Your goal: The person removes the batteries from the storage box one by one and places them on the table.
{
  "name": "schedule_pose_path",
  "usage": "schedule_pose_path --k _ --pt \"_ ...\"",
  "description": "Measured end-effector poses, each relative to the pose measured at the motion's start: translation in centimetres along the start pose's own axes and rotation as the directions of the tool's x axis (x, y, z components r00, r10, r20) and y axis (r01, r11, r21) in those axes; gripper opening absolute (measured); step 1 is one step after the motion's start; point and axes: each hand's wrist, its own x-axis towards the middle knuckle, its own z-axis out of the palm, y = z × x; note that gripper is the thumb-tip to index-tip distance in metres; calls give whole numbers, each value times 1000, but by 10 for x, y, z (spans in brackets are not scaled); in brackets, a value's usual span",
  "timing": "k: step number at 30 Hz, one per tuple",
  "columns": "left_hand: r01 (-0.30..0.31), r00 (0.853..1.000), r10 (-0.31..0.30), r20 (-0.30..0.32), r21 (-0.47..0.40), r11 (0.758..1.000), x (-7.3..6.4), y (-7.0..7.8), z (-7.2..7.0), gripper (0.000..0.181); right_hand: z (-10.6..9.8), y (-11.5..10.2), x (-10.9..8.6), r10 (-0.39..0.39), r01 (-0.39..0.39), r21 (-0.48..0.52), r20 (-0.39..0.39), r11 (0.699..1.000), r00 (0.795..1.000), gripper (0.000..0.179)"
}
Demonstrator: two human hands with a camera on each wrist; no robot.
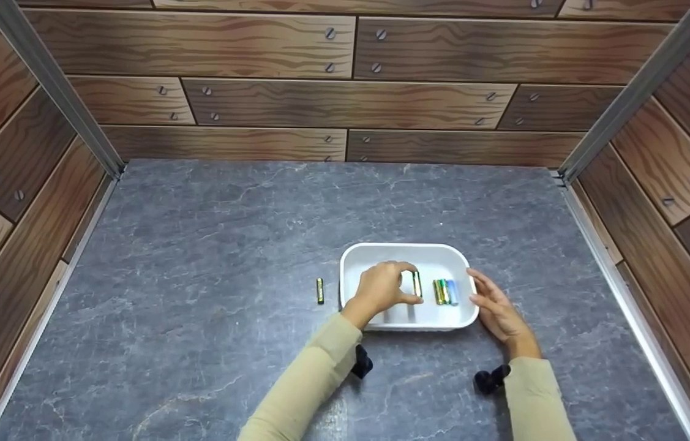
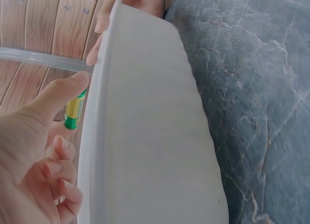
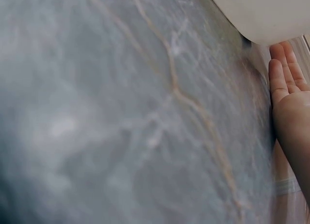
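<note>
A white plastic tray sits on the grey stone-look table. My left hand hovers over the tray and pinches a green and gold battery between thumb and forefinger; the same battery shows beside the tray's outer wall in the left wrist view. Several more batteries lie together in the tray's right part. My right hand rests with straight fingers against the tray's right rim. In the right wrist view its fingers lie just below the tray's corner.
One loose battery lies on the table left of the tray. Wood-patterned walls with metal corner rails enclose the table on three sides.
</note>
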Motion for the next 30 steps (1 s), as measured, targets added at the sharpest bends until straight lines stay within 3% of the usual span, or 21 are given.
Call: schedule_pose_path --k 9,16,30 --pt "5 1000 -6 -17 -56 998 -9 -11 -10 57 -1 0 -1 -7 7 -3 4 1000 1000 51" --pt "-9 999 3 -51 -122 993 -17 -23 -18 56 1 -1 -1 24 -26 -36 -44 999 999 51" --pt "-25 997 12 -82 -162 986 -30 -42 -31 55 2 -1 -1 32 -33 -25 -55 999 998 49"
